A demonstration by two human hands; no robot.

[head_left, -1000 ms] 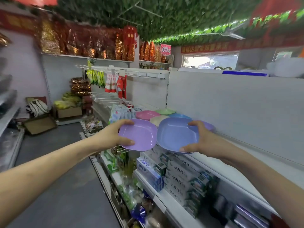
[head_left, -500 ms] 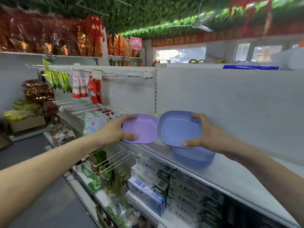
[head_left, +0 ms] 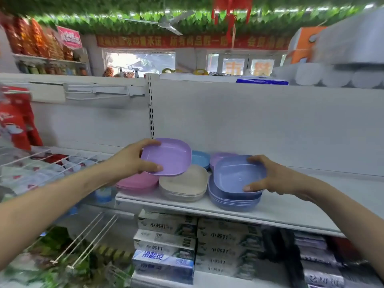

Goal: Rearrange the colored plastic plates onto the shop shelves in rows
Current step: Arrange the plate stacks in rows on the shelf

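The left hand (head_left: 133, 161) and right hand (head_left: 277, 177) are bare, and so are the left forearm (head_left: 62, 196) and right forearm (head_left: 332, 201).

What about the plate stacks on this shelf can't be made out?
Head view:
- Back purple stack: mostly hidden by the blue plate in the right hand.
- Light blue stack: covered by the purple plate in the left hand.
- Pink stack: partly behind the left hand.
- Red packets: blurred, cut by the left edge.
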